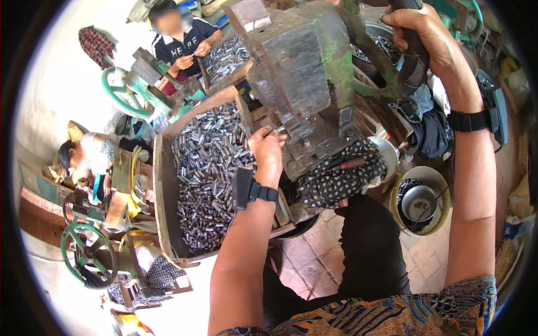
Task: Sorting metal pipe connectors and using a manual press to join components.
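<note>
My left hand (265, 148) pinches a small shiny metal tube (281, 130) at the edge of a heavy hand press (302, 73). The tube's end points in toward the tooling low on the press. High on the right, my right hand (428, 35) is closed round a dark wrapped handle (413, 61) on the press's worn green wheel (372, 87). Beside my left forearm stands a wooden tray (161, 196) heaped with short metal tubes (210, 173). A dotted dark cloth (328, 182) lies below the press, with a red-handled tool (353, 163) on it.
A bucket (445, 215) with a metal bowl (419, 203) stands on the tiled floor (319, 241) by my knee. Across from me, a person (179, 45) handles small parts beside another tray. Another person (95, 159) sits left, near a green handwheel (89, 252).
</note>
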Tool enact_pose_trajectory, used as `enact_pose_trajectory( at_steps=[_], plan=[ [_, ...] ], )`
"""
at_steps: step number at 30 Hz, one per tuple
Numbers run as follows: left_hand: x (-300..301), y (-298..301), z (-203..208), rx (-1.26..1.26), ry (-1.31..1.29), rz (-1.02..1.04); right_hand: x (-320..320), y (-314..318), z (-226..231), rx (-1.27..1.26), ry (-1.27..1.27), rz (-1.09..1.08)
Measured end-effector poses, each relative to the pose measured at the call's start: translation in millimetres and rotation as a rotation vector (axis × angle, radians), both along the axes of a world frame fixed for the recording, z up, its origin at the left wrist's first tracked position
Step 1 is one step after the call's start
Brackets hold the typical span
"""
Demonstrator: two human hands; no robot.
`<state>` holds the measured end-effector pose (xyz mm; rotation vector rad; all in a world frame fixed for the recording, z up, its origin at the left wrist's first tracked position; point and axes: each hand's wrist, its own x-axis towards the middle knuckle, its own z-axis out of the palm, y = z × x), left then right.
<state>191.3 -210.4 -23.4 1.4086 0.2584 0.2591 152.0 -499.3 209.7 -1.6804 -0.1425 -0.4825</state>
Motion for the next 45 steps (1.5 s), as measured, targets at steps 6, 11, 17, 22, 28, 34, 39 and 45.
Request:
enact_pose_trajectory(
  at_steps=[6,11,17,22,28,34,39,45],
  plan=[
    [1,-11,-2,0.071,-0.03,-0.031,7,-22,-56,-0.14,-0.089,-0.019],
    [9,-15,-8,0.146,-0.065,0.002,0,6,-132,0.05,-0.233,-0.318],
    [-2,-8,2,0.136,0.027,-0.055,-5,-8,-77,-0.04,-0.098,-0.093],
    [-26,14,5,0.147,0.042,-0.045,-10,4,-99,0.051,-0.09,-0.161],
    [-68,49,4,0.216,0.097,-0.054,-19,24,-154,0.188,-0.124,-0.326],
    [-112,118,15,0.199,-0.011,-0.039,-50,45,-201,0.359,0.132,-0.044],
    [-153,173,15,0.208,0.053,0.163,-80,125,-196,0.183,0.36,0.458],
    [-160,205,-6,0.544,0.05,0.182,-65,229,-206,-0.23,0.245,0.91]
  ],
)
